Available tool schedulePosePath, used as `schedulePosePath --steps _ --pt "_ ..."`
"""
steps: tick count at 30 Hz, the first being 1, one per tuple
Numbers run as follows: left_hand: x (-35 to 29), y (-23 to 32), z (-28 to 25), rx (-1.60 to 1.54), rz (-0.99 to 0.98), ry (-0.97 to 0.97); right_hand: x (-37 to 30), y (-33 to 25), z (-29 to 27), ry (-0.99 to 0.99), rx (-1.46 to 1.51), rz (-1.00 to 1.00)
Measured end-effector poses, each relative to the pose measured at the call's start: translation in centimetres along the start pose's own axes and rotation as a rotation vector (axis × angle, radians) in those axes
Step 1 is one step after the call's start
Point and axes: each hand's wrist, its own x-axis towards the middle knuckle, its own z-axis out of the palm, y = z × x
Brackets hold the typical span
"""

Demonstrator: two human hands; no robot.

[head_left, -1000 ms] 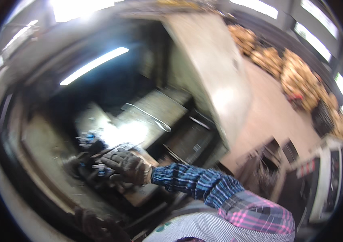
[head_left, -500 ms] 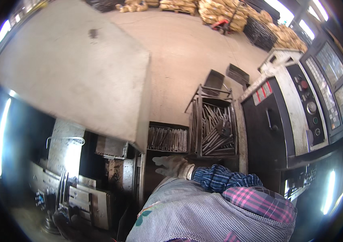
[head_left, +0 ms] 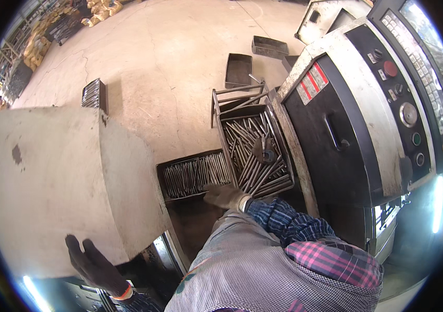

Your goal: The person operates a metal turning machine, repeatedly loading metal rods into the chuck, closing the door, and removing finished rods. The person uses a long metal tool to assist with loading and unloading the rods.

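My left hand (head_left: 94, 265), in a dark glove, is raised beside the pale grey metal housing (head_left: 60, 177), fingers spread and nothing in them. Whether it touches the housing I cannot tell. My right hand (head_left: 225, 197), also gloved, reaches leftward by the near right corner of a shallow dark box (head_left: 160, 182), with its fingers extended and slightly blurred. Thin metal rods (head_left: 193, 172) stand packed in a row in that box. Right of it, a deeper bin on a metal frame (head_left: 222, 138) holds a loose pile of thicker rods (head_left: 252, 171). A C-shaped measuring tool (head_left: 268, 155) lies on the pile.
A machine with a dark door (head_left: 325, 140) and a control panel (head_left: 403, 104) stands at right. Dark trays (head_left: 238, 70) sit on the floor (head_left: 180, 41) beyond the bin. Another box of rods (head_left: 94, 94) lies farther left. Wrapped bundles (head_left: 34, 49) are stacked far left.
The view has swung, bringing the rod boxes nearer. My left hand has risen from the dark machine area at lower left. My right hand is now closer to the rod box.
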Motion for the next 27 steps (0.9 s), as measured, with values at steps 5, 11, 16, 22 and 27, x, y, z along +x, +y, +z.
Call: schedulePosePath --steps 5,11,16,22,27 --pt "0.8 -0.4 1.4 0.280 0.248 0.119 6.8 3.8 -8.4 0.288 0.413 0.212" --pt "1.2 2.7 1.8 0.485 0.210 0.134 17.5 7.3 -15.2 0.496 0.940 0.374" --pt "2.0 4.1 2.0 0.571 0.210 0.075 22.0 9.6 -17.3 0.686 -0.082 0.386" --pt "2.0 3.6 2.6 0.659 0.191 0.067 24.9 10.8 -18.2 0.710 -0.464 0.473" --pt "2.0 3.5 2.3 0.724 0.172 0.016 27.3 13.4 -18.0 0.718 -0.738 0.350"
